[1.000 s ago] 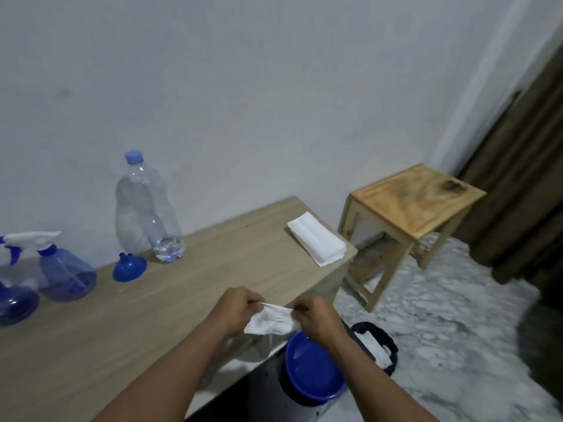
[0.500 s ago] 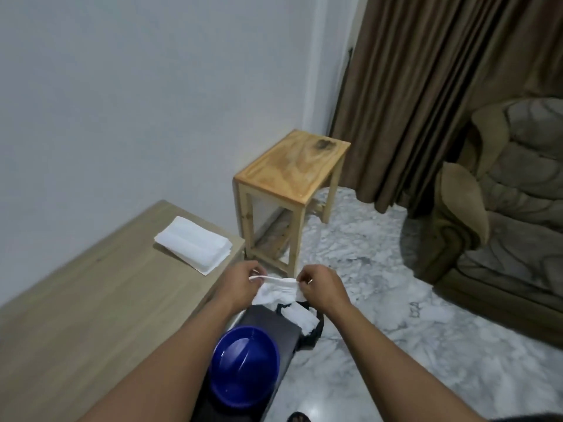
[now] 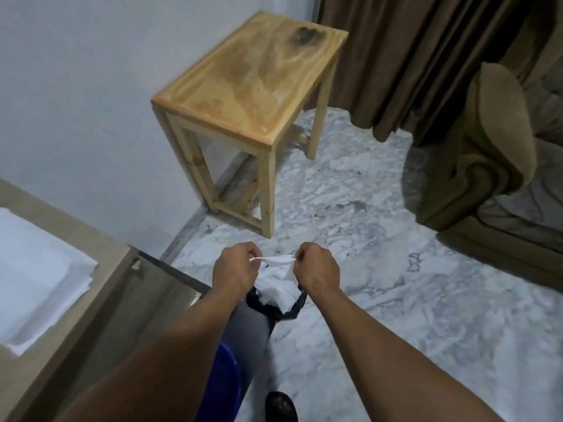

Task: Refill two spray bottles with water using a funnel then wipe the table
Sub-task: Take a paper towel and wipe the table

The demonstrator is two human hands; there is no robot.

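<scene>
both hands pinch the used tissue (image 3: pixel 275 259), left hand (image 3: pixel 234 266) and right hand (image 3: pixel 316 268) stretching it over the black bin (image 3: pixel 275 310) to drop it. table (image 3: pixel 100 248) at 9 o'clock; spray bottles out of view.

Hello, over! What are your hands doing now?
Left hand and right hand pinching white tissue. Above black-lined bin. Nothing blocking.

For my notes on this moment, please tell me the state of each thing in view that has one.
left hand: pinching the used tissue
right hand: pinching its other end
used tissue: stretched between both hands, above the bin
black bin: open, white paper inside
folded tissues: stacked on the table
wooden stool: upright, top bare
</scene>
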